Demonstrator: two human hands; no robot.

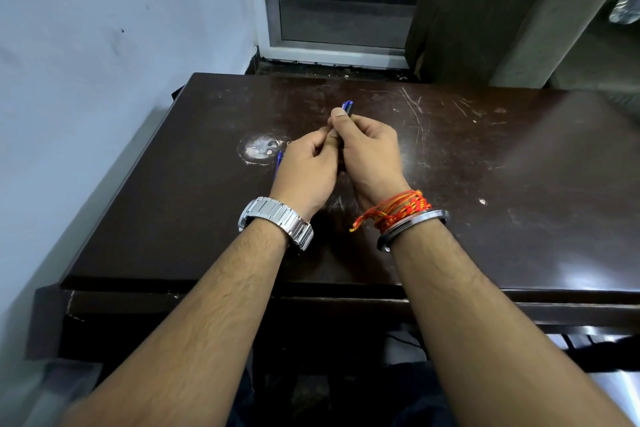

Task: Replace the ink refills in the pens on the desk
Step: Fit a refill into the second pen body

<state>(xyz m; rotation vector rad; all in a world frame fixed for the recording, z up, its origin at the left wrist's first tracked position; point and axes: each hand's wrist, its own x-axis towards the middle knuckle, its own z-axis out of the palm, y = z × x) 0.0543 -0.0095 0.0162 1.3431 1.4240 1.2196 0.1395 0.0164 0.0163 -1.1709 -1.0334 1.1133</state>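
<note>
Both hands meet above the middle of the dark brown desk. My right hand grips a blue pen whose far end sticks out past the thumb. My left hand has its fingers curled in against the pen's near end, pinching it; the pen's middle is hidden by the fingers. A second blue pen lies on the desk just left of my left hand, mostly hidden behind it. No loose refill shows.
A white round scuff marks the desk left of the hands. A light wall runs along the desk's left side. Behind the desk are a metal-framed glass door and a dark panel.
</note>
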